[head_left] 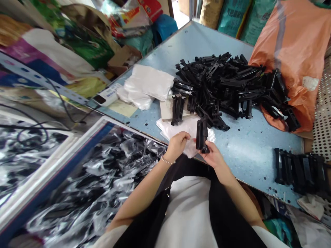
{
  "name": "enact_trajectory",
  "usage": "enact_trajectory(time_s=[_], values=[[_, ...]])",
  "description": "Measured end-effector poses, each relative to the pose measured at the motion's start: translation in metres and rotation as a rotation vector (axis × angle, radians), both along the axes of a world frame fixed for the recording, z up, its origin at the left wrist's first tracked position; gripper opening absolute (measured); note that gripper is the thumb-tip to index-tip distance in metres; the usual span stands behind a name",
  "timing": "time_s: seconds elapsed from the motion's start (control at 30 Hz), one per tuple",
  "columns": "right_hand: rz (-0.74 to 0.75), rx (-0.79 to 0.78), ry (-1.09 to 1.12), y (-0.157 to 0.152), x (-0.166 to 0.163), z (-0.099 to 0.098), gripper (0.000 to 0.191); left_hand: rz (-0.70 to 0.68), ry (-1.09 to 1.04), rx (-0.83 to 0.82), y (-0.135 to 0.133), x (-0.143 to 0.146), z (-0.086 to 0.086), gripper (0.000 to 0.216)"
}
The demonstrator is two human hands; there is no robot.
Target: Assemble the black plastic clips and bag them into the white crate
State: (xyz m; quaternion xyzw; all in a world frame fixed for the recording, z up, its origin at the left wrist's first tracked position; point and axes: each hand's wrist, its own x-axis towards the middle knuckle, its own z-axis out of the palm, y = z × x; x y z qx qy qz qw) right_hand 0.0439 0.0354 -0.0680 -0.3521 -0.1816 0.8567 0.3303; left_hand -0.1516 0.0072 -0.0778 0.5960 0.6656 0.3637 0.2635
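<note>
In the head view, my right hand [212, 155] grips the lower end of a black plastic part [202, 134], which stands roughly upright above the table's near edge. My left hand [178, 146] is closed in a pinch at the edge of a thin clear plastic bag [190, 148], just left of the part. Beneath and behind my hands lies a stack of clear bags [167, 126]. Two similar black parts [177, 109] rest side by side on a small cardboard piece [165, 109] beyond the stack.
A large heap of black parts [219, 81] covers the blue table's [248, 144] middle, spilling from an orange sack [294, 51]. White bags [152, 82] lie at left. More parts [300, 170] stand in a row at right. Below left, a bin holds bagged parts [103, 186].
</note>
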Motion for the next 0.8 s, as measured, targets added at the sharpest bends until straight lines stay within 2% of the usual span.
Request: enact_trajectory(time_s=[0.07,0.13,0.23,0.3,0.4,0.47,0.57,0.67,0.73,0.8], values=[[-0.051,0.015,-0.075,0.003,0.000,-0.004,0.026,-0.078,0.279,0.106,-0.008,-0.007,0.005,0.025],[-0.059,0.064,-0.090,-0.004,0.014,-0.002,0.029,-0.117,0.419,0.162,-0.014,-0.013,0.007,0.034],[0.094,0.100,-0.016,-0.027,0.047,0.007,0.040,-0.119,0.344,0.231,-0.015,-0.015,0.008,0.043],[0.233,0.024,0.030,-0.042,0.062,0.009,0.049,-0.104,0.246,0.272,-0.016,-0.010,0.009,0.046],[0.366,-0.154,0.057,-0.049,0.063,0.001,0.052,-0.146,0.181,0.320,-0.025,0.003,0.015,0.053],[0.371,-0.195,0.048,-0.042,0.051,-0.007,0.051,-0.249,0.177,0.355,-0.038,0.013,0.020,0.060],[0.221,-0.078,-0.055,-0.026,0.030,-0.014,0.046,-0.446,0.125,0.398,-0.060,0.029,0.023,0.068],[0.103,0.099,-0.236,-0.024,0.019,-0.009,0.037,-0.495,0.072,0.388,-0.071,0.043,0.018,0.071],[0.125,0.293,-0.436,-0.032,0.019,-0.001,0.031,-0.463,0.076,0.371,-0.072,0.049,0.014,0.066],[0.206,0.519,-0.607,-0.043,0.024,0.010,0.033,-0.449,0.093,0.375,-0.072,0.051,0.015,0.057]])
